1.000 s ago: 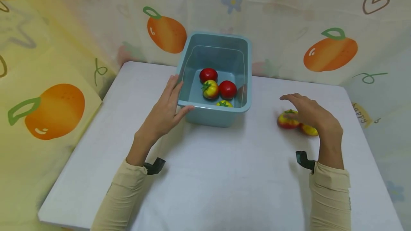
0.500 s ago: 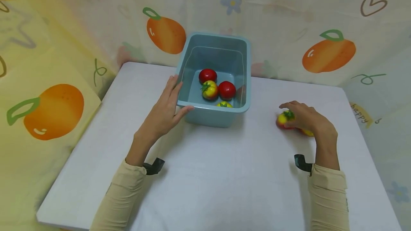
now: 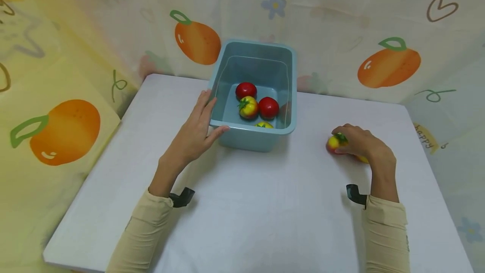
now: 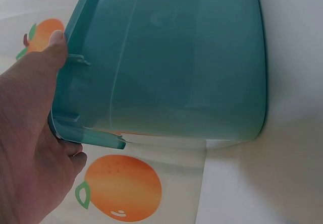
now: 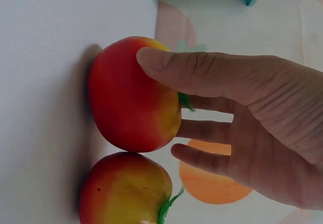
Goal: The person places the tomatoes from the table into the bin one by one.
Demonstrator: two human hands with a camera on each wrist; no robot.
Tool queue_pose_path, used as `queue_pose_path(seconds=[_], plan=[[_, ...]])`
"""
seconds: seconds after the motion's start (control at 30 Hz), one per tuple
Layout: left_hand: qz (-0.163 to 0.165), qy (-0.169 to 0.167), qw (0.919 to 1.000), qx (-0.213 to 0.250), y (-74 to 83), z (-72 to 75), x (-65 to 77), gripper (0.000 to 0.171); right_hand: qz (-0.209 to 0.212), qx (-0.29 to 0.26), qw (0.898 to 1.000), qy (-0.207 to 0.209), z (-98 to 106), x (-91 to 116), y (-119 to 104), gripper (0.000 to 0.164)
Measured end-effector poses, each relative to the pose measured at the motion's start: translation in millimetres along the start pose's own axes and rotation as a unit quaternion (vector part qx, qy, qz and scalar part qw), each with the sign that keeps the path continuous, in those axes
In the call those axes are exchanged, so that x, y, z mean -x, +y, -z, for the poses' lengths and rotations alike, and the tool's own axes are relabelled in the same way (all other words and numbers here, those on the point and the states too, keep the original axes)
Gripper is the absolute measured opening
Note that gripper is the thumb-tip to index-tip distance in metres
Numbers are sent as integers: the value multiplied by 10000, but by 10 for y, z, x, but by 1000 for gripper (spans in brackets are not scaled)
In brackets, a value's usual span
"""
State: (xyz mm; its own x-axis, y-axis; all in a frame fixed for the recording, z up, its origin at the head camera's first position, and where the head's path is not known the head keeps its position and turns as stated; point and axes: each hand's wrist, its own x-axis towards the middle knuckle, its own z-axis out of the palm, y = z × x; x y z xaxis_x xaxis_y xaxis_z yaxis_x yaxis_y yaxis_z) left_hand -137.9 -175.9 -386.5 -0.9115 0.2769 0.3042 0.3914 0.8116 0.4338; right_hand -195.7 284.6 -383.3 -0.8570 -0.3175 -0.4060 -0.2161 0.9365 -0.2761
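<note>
Over on the right, my right hand (image 3: 360, 142) pinches a red-and-yellow tomato (image 5: 126, 98) with a green leafy top, thumb on one side and fingers on the other. That tomato looks to be on the white table. A second red-and-yellow tomato (image 5: 118, 191) lies against it, mostly covered by the hand in the head view. My left hand (image 3: 191, 132) rests along the near left corner of a blue-green bin (image 3: 251, 129), its fingers straight on the side and the thumb at the front rim. Inside the bin lie red tomatoes (image 3: 269, 108) and yellow-red ones (image 3: 249, 107).
The white table (image 3: 280, 205) has its back edge against a cloth (image 3: 322, 24) printed with oranges, hearts and flowers. The bin stands near that edge, left of the loose tomatoes. A dark wrist mount (image 3: 356, 194) sticks out from the right sleeve.
My right hand has come down over the loose tomatoes, and its thumb and fingers have closed on the left one. My left hand and the bin stay where they were.
</note>
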Motion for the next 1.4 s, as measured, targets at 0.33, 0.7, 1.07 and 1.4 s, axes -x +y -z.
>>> queue_pose_path(seconds=[0.33, 0.7, 1.07, 1.4], plan=[[50, -48, 10000, -26, 7, 1, 5, 91, 66, -18, 9997, 225, -8, -7, 1, 54], [109, -101, 9999, -16, 3, 7, -4, 91, 215, 49, 9977, 646, 122, 75, -141, 61], [137, -99, 9999, 35, 19, 5, 6, 90, 475, 182, 9905, 1278, 374, 235, -445, 73], [103, -78, 9999, 38, 16, 1, -5, 90, 1146, 158, 9622, 2466, 565, 390, -849, 64]])
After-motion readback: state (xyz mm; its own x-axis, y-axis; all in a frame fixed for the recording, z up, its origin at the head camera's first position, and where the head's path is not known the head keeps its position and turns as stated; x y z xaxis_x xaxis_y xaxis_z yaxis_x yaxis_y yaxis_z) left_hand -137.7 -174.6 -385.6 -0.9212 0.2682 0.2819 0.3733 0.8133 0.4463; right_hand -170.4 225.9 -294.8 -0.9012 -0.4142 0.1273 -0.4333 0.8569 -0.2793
